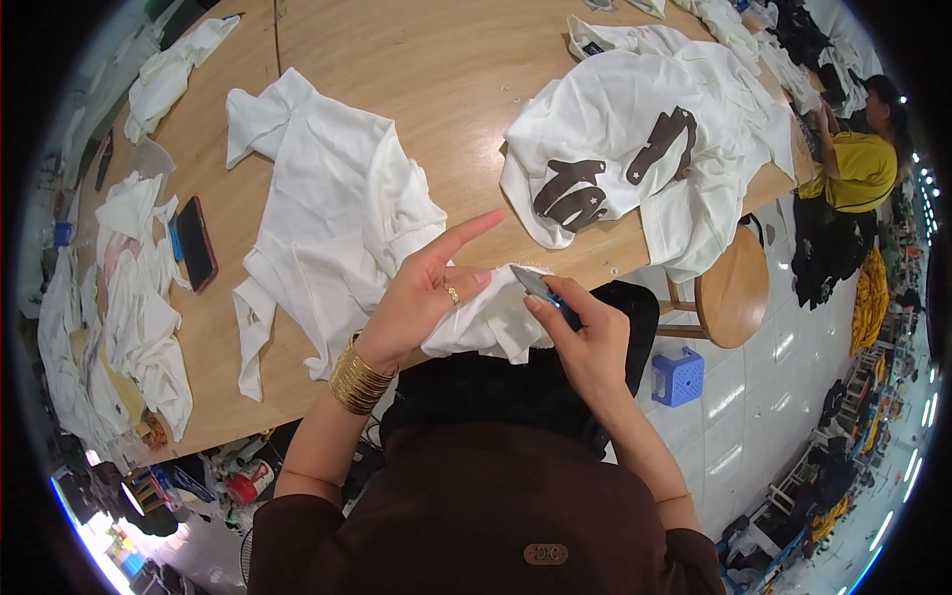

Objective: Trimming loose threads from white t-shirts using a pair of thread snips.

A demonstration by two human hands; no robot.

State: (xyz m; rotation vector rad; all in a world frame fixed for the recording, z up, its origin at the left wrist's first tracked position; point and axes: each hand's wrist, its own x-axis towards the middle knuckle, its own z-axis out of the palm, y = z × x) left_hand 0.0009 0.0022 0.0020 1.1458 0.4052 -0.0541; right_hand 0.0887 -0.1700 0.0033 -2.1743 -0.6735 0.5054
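Cloth (488, 325), white, lies between our left hand (421, 299), thumb gripping it, and our right hand (587, 332), clenched on snips (533, 284) that point forward-left across its far edge.

The left forearm (319, 443) extends from the near left toward the far right; the left hand (421, 299) points its index finger (464, 236) straight out, thumb (470, 283) spread apart nearer, other fingers mostly hidden. The right forearm (650, 446) slants far and left, the right hand (593, 342) curled in a grip, thumb extended
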